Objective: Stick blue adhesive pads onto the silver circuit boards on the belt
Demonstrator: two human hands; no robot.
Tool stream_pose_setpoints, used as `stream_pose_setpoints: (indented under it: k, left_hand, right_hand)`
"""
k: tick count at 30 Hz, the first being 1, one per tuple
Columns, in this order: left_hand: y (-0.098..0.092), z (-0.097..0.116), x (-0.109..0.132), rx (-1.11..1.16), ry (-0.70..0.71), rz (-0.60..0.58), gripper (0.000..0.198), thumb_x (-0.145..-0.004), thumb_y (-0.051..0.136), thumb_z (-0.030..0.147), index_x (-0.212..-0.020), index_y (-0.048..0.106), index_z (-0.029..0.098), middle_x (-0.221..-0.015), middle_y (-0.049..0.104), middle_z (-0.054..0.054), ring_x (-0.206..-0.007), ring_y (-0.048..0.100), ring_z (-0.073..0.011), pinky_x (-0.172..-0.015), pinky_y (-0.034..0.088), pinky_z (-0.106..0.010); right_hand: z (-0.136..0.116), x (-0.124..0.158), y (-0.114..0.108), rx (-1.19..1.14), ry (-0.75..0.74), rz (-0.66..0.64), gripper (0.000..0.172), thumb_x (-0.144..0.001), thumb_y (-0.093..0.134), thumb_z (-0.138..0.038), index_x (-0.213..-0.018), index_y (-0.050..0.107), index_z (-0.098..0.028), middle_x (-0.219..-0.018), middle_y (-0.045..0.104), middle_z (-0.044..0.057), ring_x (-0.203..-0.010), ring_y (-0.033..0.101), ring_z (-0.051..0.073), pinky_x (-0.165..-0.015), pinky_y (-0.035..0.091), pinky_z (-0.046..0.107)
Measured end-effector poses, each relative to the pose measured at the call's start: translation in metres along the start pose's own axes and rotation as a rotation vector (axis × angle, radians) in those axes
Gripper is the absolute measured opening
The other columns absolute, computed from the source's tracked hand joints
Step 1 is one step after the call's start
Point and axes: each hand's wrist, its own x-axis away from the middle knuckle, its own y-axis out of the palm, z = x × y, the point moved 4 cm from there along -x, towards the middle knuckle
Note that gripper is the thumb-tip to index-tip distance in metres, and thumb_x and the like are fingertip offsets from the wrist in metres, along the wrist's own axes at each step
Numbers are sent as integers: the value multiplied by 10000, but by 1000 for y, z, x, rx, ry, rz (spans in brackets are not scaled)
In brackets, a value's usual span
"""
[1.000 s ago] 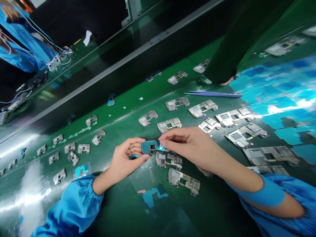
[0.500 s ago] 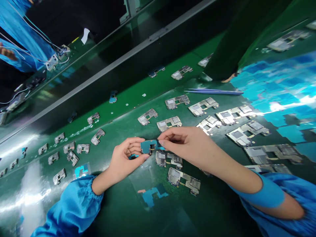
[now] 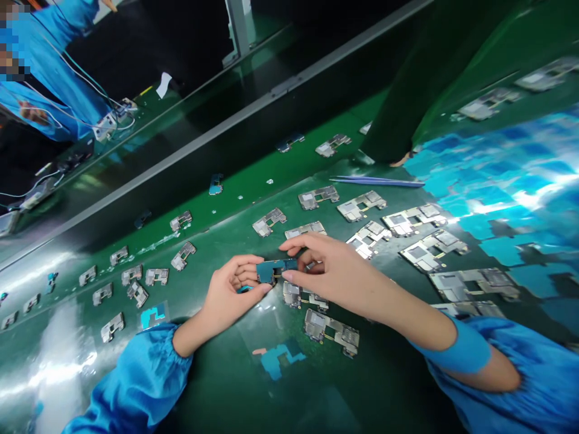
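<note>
My left hand (image 3: pixel 233 289) pinches the left end of a small circuit board (image 3: pixel 268 272) with a dark blue film on its upper face. A second bit of bright blue (image 3: pixel 245 289) shows between the fingers and palm of that hand; what it is I cannot make out. At the board's right end is my right hand (image 3: pixel 332 268), thumb in front and fingers curled behind, the index finger raised above it. Just below the right hand lie bare metal-shielded boards (image 3: pixel 332 331). Nearer to me, a blue cut-out film (image 3: pixel 281 360) rests on a clear sheet.
Several more boards (image 3: pixel 427 250) are spread over the green mat, right and left. Blue tweezers (image 3: pixel 377 181) lie behind them. Many blue film pieces (image 3: pixel 506 181) cover the right side. A dark green sleeve (image 3: pixel 407 102) reaches in; another person in blue (image 3: pixel 75 72) is across the divider.
My right hand has slid slightly left along the board, its index finger now lifted. The view has shifted a little. My left hand keeps its hold.
</note>
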Motion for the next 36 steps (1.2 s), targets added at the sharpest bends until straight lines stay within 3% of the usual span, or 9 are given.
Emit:
stream_pose_setpoints:
  k: [4, 8, 11, 13, 15, 17, 22, 29, 36]
  left_hand:
    - [1, 4, 5, 37, 14, -11, 392, -730, 856, 384, -972, 635, 170, -798, 723, -40, -670, 682, -143, -657, 572, -268]
    - [-31, 34, -19, -104, 124, 262, 284, -826, 757, 416, -871, 608, 178, -671, 663, 4, -575, 612, -123, -575, 502, -239]
    - [-67, 57, -59, -423, 214, 464, 194, -889, 666, 344, -958, 632, 167, -711, 669, -6, -637, 602, -132, -595, 461, -225]
    - [-83, 59, -86, -541, 188, 455, 113, -885, 648, 266, -891, 651, 153, -680, 657, -8, -628, 589, -139, -594, 436, -228]
    - [-89, 53, -103, -587, 169, 413, 68, -846, 674, 190, -795, 650, 153, -652, 653, -14, -637, 597, -160, -634, 448, -255]
    - [-89, 49, -108, -633, 190, 395, 89, -815, 703, 141, -752, 643, 160, -723, 690, -54, -757, 638, -211, -749, 479, -311]
    - [-77, 56, -73, -644, 297, 399, 52, -915, 622, 174, -885, 660, 157, -1260, 659, -183, -1240, 537, -318, -1046, 402, -448]
    - [-26, 20, 34, -237, 264, -90, 377, -844, 767, 423, -1092, 657, 161, -1057, 765, -99, -978, 724, -234, -886, 560, -340]
    - [-21, -12, 49, -253, 102, 42, 285, -869, 733, 427, -850, 707, 144, -801, 748, -51, -752, 704, -195, -687, 534, -267]
  right_hand:
    - [-10, 2, 6, -61, 7, -55, 284, -786, 700, -314, -1056, 669, -234, -833, 646, 13, -727, 649, 180, -664, 585, 335]
    - [-27, 11, -3, -41, -80, 42, 359, -791, 730, -373, -1103, 649, -214, -998, 663, 75, -797, 662, 203, -708, 605, 373]
    - [-35, 26, 3, 208, -282, -169, 298, -823, 757, -407, -1057, 694, -233, -1102, 692, 94, -1015, 658, 269, -884, 574, 445]
    - [-33, 39, 18, 413, -464, -371, 468, -771, 833, -439, -1181, 705, -253, -1285, 663, 122, -1245, 565, 350, -1009, 506, 528]
    - [-28, 47, 34, 626, -621, -392, 623, -714, 893, -429, -1275, 686, -251, -1434, 581, 166, -1356, 460, 431, -1076, 398, 657]
    - [-22, 51, 52, 774, -731, -365, 519, -757, 872, -399, -1226, 715, -241, -1404, 604, 181, -1312, 500, 439, -1076, 342, 722]
    - [-19, 49, 75, 765, -860, -288, 249, -918, 724, -307, -1140, 715, -193, -1145, 710, 134, -1104, 646, 302, -1056, 448, 586]
    - [-18, 43, 63, 502, -784, -77, 140, -1000, 554, -194, -1102, 650, -197, -957, 750, 78, -902, 717, 257, -1003, 511, 547]
    - [-21, 39, 50, 376, -657, 35, 142, -1004, 556, -262, -997, 691, -220, -1045, 742, 95, -987, 714, 251, -866, 592, 397]
